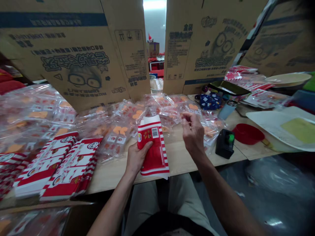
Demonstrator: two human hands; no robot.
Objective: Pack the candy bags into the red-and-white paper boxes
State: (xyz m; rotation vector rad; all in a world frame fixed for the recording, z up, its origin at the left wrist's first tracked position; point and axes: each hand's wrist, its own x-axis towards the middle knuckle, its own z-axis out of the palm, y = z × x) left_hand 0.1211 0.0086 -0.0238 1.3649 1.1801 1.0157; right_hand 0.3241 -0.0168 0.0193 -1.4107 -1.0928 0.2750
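Observation:
My left hand is closed on a red-and-white striped paper bag, holding it upright over the front edge of the wooden table. My right hand hovers just right of the bag's top, fingers curled in a pinch. What they hold, if anything, I cannot make out. Behind both hands lies a heap of clear plastic packets with orange pieces inside.
Stacks of flat striped bags lie at the left. A black device with a green button, a red lid, a white tray and a blue patterned pouch sit at the right. Large cardboard boxes wall the back.

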